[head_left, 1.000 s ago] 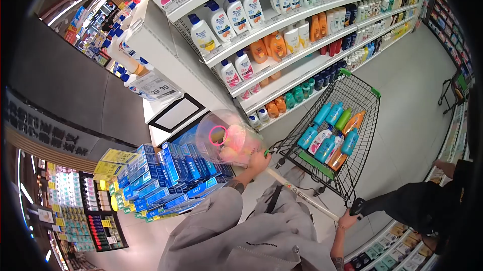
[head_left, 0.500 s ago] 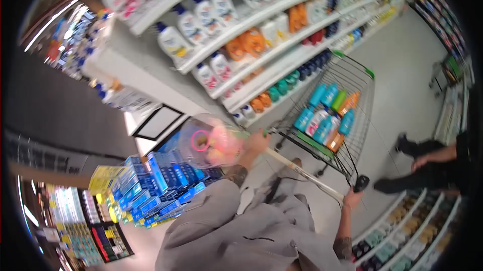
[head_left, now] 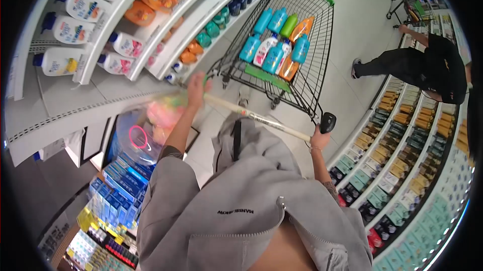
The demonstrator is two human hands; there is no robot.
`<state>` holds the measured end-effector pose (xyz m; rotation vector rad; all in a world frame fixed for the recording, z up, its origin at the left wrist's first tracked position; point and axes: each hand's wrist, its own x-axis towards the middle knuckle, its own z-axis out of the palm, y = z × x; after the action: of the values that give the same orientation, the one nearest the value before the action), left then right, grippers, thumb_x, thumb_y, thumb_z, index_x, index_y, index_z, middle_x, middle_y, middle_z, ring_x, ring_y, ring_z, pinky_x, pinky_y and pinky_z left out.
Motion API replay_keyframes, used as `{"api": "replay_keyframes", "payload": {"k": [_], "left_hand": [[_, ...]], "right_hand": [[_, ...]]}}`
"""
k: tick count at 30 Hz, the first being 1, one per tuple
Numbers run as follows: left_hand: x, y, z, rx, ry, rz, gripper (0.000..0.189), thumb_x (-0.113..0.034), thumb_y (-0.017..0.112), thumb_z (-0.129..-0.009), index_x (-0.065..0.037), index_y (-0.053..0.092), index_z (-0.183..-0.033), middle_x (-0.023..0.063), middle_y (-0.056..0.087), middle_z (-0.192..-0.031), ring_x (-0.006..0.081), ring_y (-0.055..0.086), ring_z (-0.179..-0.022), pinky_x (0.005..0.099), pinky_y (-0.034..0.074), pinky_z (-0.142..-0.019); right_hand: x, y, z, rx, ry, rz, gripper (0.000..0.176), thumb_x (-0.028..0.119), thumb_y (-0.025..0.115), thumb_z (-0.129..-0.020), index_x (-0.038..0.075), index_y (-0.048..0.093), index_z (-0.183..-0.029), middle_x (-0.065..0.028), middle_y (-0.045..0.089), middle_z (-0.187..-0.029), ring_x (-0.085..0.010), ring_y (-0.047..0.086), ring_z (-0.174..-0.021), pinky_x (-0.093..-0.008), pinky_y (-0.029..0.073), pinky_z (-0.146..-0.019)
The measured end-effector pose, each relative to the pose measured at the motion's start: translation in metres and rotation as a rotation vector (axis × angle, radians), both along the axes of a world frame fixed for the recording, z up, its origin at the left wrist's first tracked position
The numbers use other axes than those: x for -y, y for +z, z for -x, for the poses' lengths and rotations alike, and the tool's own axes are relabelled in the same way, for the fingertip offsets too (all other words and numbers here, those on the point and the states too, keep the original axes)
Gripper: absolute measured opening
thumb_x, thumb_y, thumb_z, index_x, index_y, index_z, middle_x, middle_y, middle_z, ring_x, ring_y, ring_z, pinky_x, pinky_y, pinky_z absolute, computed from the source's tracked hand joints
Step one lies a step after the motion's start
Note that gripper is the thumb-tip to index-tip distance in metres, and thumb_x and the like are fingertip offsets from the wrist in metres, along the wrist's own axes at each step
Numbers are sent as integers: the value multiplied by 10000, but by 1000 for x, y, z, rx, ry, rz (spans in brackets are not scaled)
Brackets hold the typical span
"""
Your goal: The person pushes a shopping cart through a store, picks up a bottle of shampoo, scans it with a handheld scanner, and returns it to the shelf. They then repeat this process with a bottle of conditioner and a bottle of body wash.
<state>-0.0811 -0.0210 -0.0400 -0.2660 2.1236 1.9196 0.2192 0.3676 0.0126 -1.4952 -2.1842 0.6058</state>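
A wire shopping cart (head_left: 322, 44) with green corner pieces stands ahead of me. Its pale handle bar (head_left: 261, 119) runs across in front of my body. My left hand (head_left: 196, 89) is closed round the bar's left end. At the other end my right hand (head_left: 320, 138) grips the bar, just below a black oval piece (head_left: 328, 122) on the cart frame. Inside the cart lie several bottles: blue bottles (head_left: 273, 59), a green bottle (head_left: 289, 26), orange bottles (head_left: 302, 29) and a white bottle (head_left: 263, 51) with a pink label.
Shelves of white pump bottles (head_left: 75, 32) curve along the left. Beside my left arm are a clear tub (head_left: 126, 143) with a pink ring and stacked blue boxes (head_left: 118, 185). Shelves of small packs (head_left: 397, 155) line the right, where a person in black (head_left: 417, 67) stands.
My view has turned, and the cart now appears higher and further left. Both hands stay on the handle. The person at the right shows more fully, with an arm reaching toward another cart.
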Motion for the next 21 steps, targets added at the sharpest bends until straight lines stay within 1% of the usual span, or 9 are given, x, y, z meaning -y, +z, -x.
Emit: {"api": "replay_keyframes", "payload": {"k": [1,4,5,7,9,11,19,20,21], "left_hand": [[-2,0,3,254,223,-562,427,-451,526,-866,-38,599,-947,136,661,-821,262,654,-718,380,479,-598],[15,-64,-29,451,471,-404,474,-492,504,-872,-39,587,-987,75,651,-856,176,625,-707,329,461,-584],[39,-142,-63,462,485,-403,474,-492,504,-872,-39,587,-987,75,651,-856,176,625,-707,329,461,-584],[58,-277,-159,644,-144,396,505,-481,495,-874,-10,596,-1027,99,641,-829,200,579,-684,338,442,-589],[36,-184,-202,1082,-92,291,521,-476,507,-860,-16,605,-1084,164,643,-899,255,609,-797,373,466,-718],[25,-166,-223,1239,19,159,527,-477,505,-857,-20,607,-1100,182,643,-930,270,615,-841,373,469,-773],[23,-237,-227,637,-316,346,580,-500,508,-853,-22,564,-1176,143,642,-1041,267,599,-958,383,455,-854],[20,-202,-192,660,-446,410,512,-409,524,-887,-49,509,-1251,87,628,-1113,264,593,-971,403,453,-861],[13,-176,-179,825,-23,2,471,-332,538,-895,-65,480,-1278,71,617,-1137,240,596,-968,377,465,-835]], "right_hand": [[-6,-5,3,-22,-27,42,302,232,706,-751,-18,599,-883,-149,640,-773,-274,610,-705,-382,465,-674],[-28,-19,10,2,-21,23,268,232,702,-757,-6,625,-854,-73,613,-660,-160,553,-572,-334,449,-564],[-23,-15,21,-37,-19,-24,262,225,701,-756,-7,627,-852,-73,614,-663,-159,549,-569,-334,447,-561],[-23,-2,34,-47,-9,-76,257,219,700,-755,-9,629,-851,-73,615,-666,-159,544,-567,-333,445,-557],[-31,1,41,-59,-93,99,275,211,702,-752,-24,622,-871,-107,642,-742,-213,587,-649,-362,460,-631],[-24,30,66,-1,-98,105,293,211,703,-750,-33,615,-886,-123,646,-775,-236,594,-683,-372,459,-662],[-56,24,101,54,-101,91,348,237,692,-750,-41,576,-925,-145,633,-798,-281,584,-714,-387,452,-706],[-61,23,102,55,-106,107,354,245,690,-750,-38,574,-928,-145,632,-800,-285,584,-716,-387,452,-710],[-66,24,106,56,-104,114,354,245,690,-750,-38,574,-928,-145,632,-800,-285,584,-716,-387,452,-710]]}}
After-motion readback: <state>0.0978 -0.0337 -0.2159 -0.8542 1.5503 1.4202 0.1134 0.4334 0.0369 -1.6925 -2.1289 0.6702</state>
